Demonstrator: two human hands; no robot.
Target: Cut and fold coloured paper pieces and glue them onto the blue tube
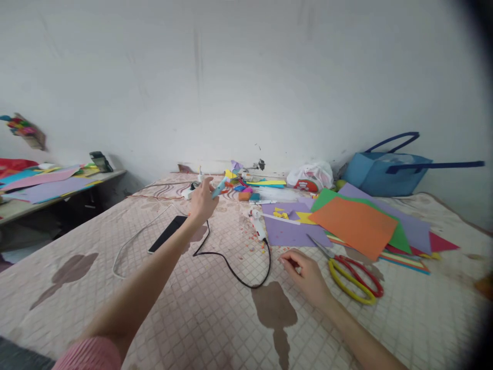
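My left hand (204, 200) reaches out over the far part of the patterned cloth, its fingers closed on a light blue pen-like object (219, 188). On the cloth at centre right rests my right hand (302, 272), fingers curled, and what it holds, if anything, is too small to name. Between the hands lies a white glue gun (257, 224) with a black cable (227, 262). Scissors (352, 277) with red and yellow handles are just right of my right hand. A black phone (168, 234) lies below my left hand.
Coloured sheets (354, 221) spread at the right, with a blue bag (385, 172) behind them. A white plastic bag (314, 174) and small coloured pieces stand near the wall. A white cable (133, 239) curves at the left. Another table (65, 198) holds more paper.
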